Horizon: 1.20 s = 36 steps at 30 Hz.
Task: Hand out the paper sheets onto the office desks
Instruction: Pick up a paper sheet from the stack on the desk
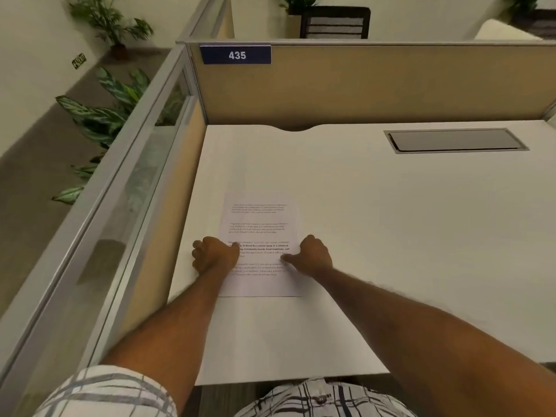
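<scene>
On the counter (376,206) of booth 435 (235,55), one sheet (260,224) is laid flat at 7 o'clock. It is pressed by the curled left hand (214,254) at 9 o'clock, and by the right hand (313,254), thumb out, at 3. This desk is judged served; other desks cannot be seen.

Both hands — left hand (214,254), right hand (313,254) — seemingly press the paper sheet (259,233) on the desk (376,206).

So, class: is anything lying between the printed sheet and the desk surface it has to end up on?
Nothing visible. The sheet already lies flat on the white desk, with the left hand and right hand resting on its side edges. The desk's only other feature, a grey cable hatch, sits far back on the right.
</scene>
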Each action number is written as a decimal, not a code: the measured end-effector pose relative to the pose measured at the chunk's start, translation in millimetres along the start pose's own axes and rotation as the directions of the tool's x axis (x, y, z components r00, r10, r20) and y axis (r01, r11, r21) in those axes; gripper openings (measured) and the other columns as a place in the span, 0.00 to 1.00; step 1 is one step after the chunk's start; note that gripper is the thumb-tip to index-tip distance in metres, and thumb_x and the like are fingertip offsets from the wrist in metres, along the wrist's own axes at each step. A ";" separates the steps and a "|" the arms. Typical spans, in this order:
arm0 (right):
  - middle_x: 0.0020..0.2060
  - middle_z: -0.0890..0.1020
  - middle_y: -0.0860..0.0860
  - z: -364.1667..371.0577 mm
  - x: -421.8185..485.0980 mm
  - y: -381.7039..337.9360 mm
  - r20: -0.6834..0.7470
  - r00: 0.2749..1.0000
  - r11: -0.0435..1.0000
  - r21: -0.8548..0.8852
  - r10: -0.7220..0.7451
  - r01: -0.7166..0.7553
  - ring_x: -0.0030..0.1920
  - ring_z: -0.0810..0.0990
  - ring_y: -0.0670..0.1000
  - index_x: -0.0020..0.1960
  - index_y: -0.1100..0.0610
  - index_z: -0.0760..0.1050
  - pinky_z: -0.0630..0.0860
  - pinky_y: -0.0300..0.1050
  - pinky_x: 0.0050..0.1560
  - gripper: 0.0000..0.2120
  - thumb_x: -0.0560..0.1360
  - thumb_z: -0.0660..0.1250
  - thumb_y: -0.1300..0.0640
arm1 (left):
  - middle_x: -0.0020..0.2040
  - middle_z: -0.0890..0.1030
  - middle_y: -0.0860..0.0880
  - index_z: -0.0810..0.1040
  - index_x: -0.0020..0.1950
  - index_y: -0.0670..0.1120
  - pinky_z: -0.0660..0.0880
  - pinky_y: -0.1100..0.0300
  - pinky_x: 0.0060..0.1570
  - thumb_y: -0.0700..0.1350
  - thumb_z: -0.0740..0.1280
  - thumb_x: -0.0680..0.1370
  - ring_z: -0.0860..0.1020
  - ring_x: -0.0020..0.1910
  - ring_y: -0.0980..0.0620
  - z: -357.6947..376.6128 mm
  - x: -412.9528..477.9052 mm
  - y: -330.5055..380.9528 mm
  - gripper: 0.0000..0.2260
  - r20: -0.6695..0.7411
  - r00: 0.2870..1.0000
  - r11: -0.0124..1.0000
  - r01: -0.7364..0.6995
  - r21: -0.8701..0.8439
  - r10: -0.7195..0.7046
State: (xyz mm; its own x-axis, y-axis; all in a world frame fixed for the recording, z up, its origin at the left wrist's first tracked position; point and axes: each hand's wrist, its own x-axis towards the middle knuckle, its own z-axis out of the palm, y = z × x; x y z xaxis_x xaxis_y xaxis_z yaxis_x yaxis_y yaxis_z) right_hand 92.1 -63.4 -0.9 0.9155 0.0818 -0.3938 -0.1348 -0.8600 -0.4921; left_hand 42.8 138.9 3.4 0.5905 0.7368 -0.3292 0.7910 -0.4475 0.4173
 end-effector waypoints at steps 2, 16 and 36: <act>0.58 0.76 0.55 2.9 -0.9 -0.8 -0.020 1.000 0.999 -0.033 0.017 -0.018 0.60 0.75 0.58 0.61 0.59 0.68 0.76 0.52 0.56 0.35 0.65 0.76 0.39 | 0.66 0.69 0.39 0.71 0.64 0.39 0.69 0.45 0.62 0.58 0.72 0.72 0.69 0.65 0.39 -0.3 -0.1 2.3 0.30 0.008 1.000 0.999 0.030 -0.025 -0.030; 0.57 0.75 0.54 11.6 -3.6 3.3 -0.074 0.997 1.000 -0.006 0.006 -0.006 0.59 0.74 0.57 0.60 0.58 0.69 0.74 0.54 0.58 0.32 0.66 0.76 0.42 | 0.65 0.72 0.40 0.66 0.67 0.40 0.72 0.45 0.60 0.53 0.74 0.70 0.72 0.64 0.39 -7.0 2.8 6.6 0.32 0.082 0.993 0.989 0.091 -0.116 -0.081; 0.56 0.76 0.51 10.2 -3.8 9.1 -0.083 0.996 0.997 0.069 -0.023 0.029 0.58 0.75 0.55 0.59 0.56 0.68 0.74 0.53 0.57 0.31 0.65 0.77 0.43 | 0.52 0.85 0.45 0.84 0.52 0.48 0.78 0.52 0.49 0.47 0.77 0.69 0.82 0.51 0.42 -21.4 8.5 -17.8 0.12 -0.080 0.989 0.965 -0.141 -0.220 0.126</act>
State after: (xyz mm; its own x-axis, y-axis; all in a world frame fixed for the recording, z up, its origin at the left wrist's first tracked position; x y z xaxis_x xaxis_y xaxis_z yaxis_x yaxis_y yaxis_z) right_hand 83.5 -66.4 -11.8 0.9466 0.0600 -0.3168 -0.1340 -0.8205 -0.5557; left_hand 30.3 163.9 11.3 0.6710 0.7124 -0.2054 0.6450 -0.4242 0.6356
